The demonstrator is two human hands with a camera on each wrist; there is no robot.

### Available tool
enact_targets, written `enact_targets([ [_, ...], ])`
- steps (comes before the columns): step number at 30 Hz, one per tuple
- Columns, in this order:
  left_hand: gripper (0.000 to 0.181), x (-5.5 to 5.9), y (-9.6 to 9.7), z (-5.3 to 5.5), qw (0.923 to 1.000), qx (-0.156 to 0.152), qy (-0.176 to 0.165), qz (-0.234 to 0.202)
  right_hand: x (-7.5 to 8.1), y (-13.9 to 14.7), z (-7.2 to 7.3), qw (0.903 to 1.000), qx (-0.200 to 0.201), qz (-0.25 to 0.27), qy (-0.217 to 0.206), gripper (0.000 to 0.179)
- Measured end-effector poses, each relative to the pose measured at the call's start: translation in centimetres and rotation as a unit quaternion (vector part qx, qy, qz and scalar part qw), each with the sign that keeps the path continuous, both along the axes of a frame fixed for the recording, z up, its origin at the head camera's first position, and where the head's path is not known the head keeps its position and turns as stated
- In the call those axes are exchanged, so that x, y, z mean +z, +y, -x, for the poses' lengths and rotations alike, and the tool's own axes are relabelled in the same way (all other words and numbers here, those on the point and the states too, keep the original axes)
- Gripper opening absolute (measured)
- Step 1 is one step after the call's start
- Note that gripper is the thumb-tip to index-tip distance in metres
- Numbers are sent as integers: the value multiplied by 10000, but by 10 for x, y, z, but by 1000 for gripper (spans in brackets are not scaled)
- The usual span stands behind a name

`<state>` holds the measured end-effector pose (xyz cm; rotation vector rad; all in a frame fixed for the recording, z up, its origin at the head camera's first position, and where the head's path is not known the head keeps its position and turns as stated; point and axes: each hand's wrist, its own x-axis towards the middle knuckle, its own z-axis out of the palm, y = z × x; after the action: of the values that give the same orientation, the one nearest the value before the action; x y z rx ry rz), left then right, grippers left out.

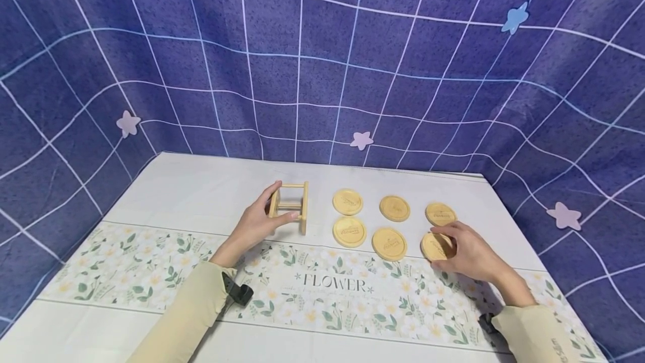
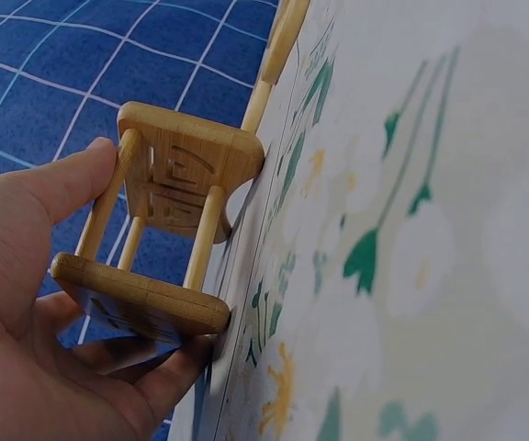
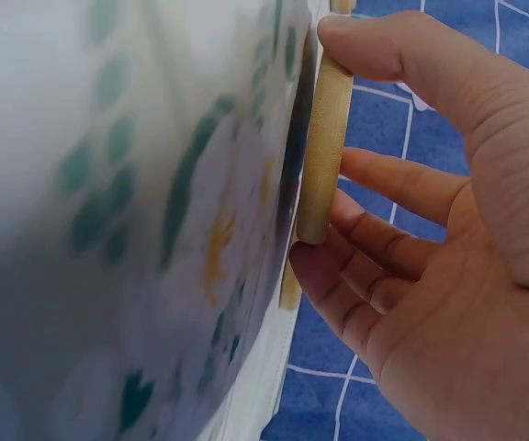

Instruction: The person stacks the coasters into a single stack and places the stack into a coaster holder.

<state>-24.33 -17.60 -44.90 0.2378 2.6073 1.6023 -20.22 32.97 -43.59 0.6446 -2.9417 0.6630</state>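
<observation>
My left hand grips a small wooden coaster holder, two slatted end panels joined by round rods. In the left wrist view the thumb lies along a rod and the fingers curl under the near panel. The holder stands on the table with no coaster inside. On the right, my right hand holds a round wooden coaster by its edge, thumb on the near side and fingers on the far side. In the right wrist view this coaster is edge-on, close to the tablecloth.
Several other round coasters lie flat in two rows between the hands, among them a back-left one, a front-middle one and a back-right one. The white tablecloth has a floral band. A blue grid curtain encloses the table.
</observation>
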Motion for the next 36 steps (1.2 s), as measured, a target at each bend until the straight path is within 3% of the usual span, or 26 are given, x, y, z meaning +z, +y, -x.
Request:
enact_targets([
  [16, 101, -2, 4, -3, 9999, -40, -85, -105, 7, -16, 3, 9998, 151, 100, 4, 77],
  [36, 104, 5, 0, -3, 9998, -33, -165, -101, 17, -30, 7, 9990, 309, 275, 161, 75],
])
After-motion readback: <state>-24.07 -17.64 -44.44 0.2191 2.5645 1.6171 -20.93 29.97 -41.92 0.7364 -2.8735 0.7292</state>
